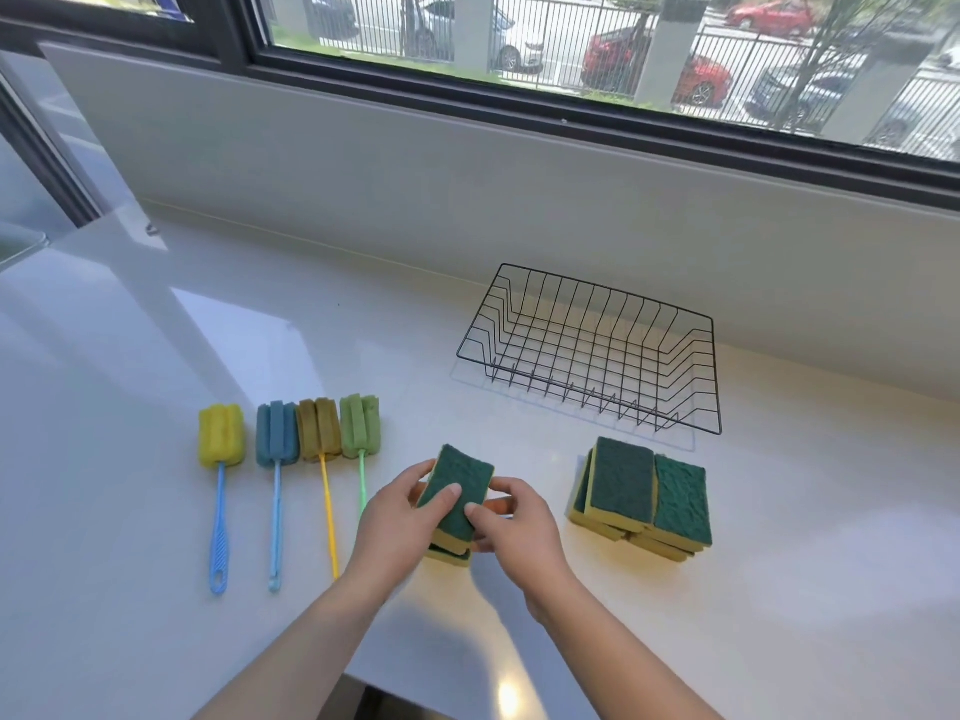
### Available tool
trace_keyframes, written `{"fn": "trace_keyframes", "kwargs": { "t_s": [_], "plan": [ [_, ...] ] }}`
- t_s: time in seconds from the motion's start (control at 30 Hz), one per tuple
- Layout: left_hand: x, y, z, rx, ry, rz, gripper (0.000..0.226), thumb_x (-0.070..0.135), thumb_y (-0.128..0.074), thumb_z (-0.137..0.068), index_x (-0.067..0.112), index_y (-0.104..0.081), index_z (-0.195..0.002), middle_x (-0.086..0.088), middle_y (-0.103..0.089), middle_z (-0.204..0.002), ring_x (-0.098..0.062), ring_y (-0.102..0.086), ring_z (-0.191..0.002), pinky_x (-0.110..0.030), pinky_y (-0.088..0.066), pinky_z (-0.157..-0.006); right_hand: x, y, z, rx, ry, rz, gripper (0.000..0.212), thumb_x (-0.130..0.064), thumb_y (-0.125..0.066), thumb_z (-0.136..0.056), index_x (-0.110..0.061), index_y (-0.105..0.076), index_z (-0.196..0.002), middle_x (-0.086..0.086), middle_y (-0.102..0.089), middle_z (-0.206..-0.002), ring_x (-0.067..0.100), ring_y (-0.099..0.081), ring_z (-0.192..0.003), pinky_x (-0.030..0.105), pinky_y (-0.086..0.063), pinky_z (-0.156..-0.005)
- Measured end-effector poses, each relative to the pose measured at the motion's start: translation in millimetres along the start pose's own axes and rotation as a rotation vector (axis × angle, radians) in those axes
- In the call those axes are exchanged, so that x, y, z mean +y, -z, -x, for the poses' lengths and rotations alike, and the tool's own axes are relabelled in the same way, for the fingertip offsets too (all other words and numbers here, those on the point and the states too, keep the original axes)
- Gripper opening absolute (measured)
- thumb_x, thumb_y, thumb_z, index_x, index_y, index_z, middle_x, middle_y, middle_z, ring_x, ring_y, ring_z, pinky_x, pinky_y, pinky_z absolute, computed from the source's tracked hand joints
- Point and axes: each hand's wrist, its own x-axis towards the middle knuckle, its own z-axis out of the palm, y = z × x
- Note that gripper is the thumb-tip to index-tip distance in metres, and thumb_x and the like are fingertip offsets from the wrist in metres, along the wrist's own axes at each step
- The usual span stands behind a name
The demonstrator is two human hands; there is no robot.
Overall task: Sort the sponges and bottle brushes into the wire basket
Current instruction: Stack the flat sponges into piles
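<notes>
A small stack of green-topped yellow sponges [457, 480] sits on the white counter, gripped from both sides by my left hand [400, 522] and my right hand [511, 527]. A second pile of the same sponges [644, 496] lies to the right. Several bottle brushes lie in a row at the left: yellow [221, 436], blue [278, 433], brown [318, 428] and green [359, 426], handles pointing toward me. The black wire basket [717, 376] stands behind the sponges with nothing in it.
The white counter [156, 356] runs to a low wall under a large window at the back. Its front edge is just under my forearms. A glass panel stands at the far left.
</notes>
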Motion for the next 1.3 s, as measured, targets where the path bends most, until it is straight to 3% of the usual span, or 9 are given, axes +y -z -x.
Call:
{"fn": "trace_keyframes", "kwargs": {
  "t_s": [0.1, 0.2, 0.37, 0.47, 0.53, 0.73, 0.9, 1.17, 1.3],
  "plan": [
    [-9, -5, 0, -0.007, 0.032, -0.038, 0.026, 0.040, -0.062, -0.088, 0.043, -0.063, -0.114, 0.012, -0.071, -0.102, -0.010, -0.065, -0.099, -0.035, -0.054, -0.083, 6, -4, -7, 0.028, -0.004, 0.079, 0.027, -0.025, -0.068, -0.090, -0.028, -0.059, -0.115, 0.002, -0.070, -0.096, 0.026, -0.074, -0.079, 0.047, -0.060, -0.084],
    [-20, -10, -1, -0.057, 0.092, 0.057, 0.019, 0.035, -0.060, -0.089, 0.046, -0.062, -0.105, 0.014, -0.074, -0.097, -0.009, -0.070, -0.092, -0.039, -0.055, -0.085, 11, -6, -8, 0.035, -0.016, 0.160, 0.028, -0.033, -0.067, -0.090, -0.029, -0.062, -0.118, -0.003, -0.068, -0.103, 0.021, -0.070, -0.092, 0.047, -0.057, -0.090],
    [-23, -23, -7, -0.095, 0.130, 0.134, 0.021, 0.034, -0.057, -0.089, 0.046, -0.061, -0.106, 0.009, -0.074, -0.095, -0.014, -0.068, -0.083, -0.034, -0.049, -0.068, 10, -2, -10, -0.014, -0.046, 0.122, 0.030, -0.031, -0.062, -0.095, -0.024, -0.062, -0.123, 0.001, -0.069, -0.111, 0.020, -0.070, -0.100, 0.047, -0.056, -0.095],
    [-12, -37, -21, -0.079, 0.128, 0.134, 0.018, 0.034, -0.061, -0.089, 0.039, -0.062, -0.106, 0.007, -0.073, -0.095, -0.016, -0.069, -0.083, -0.036, -0.050, -0.069, -2, 14, -15, -0.006, 0.011, 0.288, 0.035, -0.034, -0.058, -0.096, -0.024, -0.058, -0.130, -0.008, -0.065, -0.115, 0.017, -0.065, -0.100, 0.037, -0.054, -0.089],
    [-4, -48, -31, -0.086, 0.131, 0.130, 0.021, 0.036, -0.062, -0.089, 0.035, -0.061, -0.110, 0.006, -0.072, -0.097, -0.018, -0.069, -0.085, -0.038, -0.053, -0.073, -11, 34, -19, 0.065, 0.077, 0.431, 0.038, -0.034, -0.060, -0.096, -0.024, -0.059, -0.132, -0.007, -0.063, -0.113, 0.014, -0.063, -0.100, 0.031, -0.049, -0.083],
    [13, -81, -56, -0.155, 0.102, 0.076, 0.032, 0.039, -0.061, -0.089, 0.036, -0.055, -0.120, 0.011, -0.071, -0.101, -0.015, -0.070, -0.091, -0.045, -0.058, -0.084, -24, 115, -19, 0.357, 0.312, 0.833, 0.034, -0.027, -0.067, -0.090, -0.020, -0.067, -0.123, -0.004, -0.066, -0.121, 0.018, -0.059, -0.113, 0.031, -0.046, -0.089],
    [23, -101, -62, -0.157, 0.094, 0.053, 0.044, 0.043, -0.062, -0.089, 0.029, -0.052, -0.129, 0.010, -0.069, -0.104, -0.015, -0.070, -0.091, -0.041, -0.058, -0.081, -9, 148, -23, 0.222, 0.234, 1.112, 0.053, -0.036, -0.069, -0.087, -0.021, -0.058, -0.136, -0.007, -0.055, -0.137, 0.019, -0.045, -0.127, 0.031, -0.043, -0.102],
    [40, -128, -62, -0.183, 0.041, -0.011, 0.047, 0.040, -0.061, -0.091, 0.025, -0.050, -0.134, 0.001, -0.067, -0.111, -0.014, -0.068, -0.092, -0.037, -0.057, -0.078, -2, 149, -33, 0.215, 0.320, 1.127, 0.049, -0.041, -0.067, -0.087, -0.020, -0.063, -0.131, -0.004, -0.052, -0.134, 0.021, -0.042, -0.123, 0.032, -0.041, -0.103],
    [41, -130, -67, -0.201, 0.051, -0.027, 0.054, 0.045, -0.060, -0.091, 0.024, -0.046, -0.139, -0.005, -0.061, -0.125, -0.020, -0.065, -0.103, -0.045, -0.053, -0.093, -3, 151, -35, 0.195, 0.306, 1.120, 0.048, -0.041, -0.067, -0.087, -0.020, -0.063, -0.131, -0.003, -0.051, -0.136, 0.021, -0.040, -0.123, 0.034, -0.041, -0.104]
  ]
}}
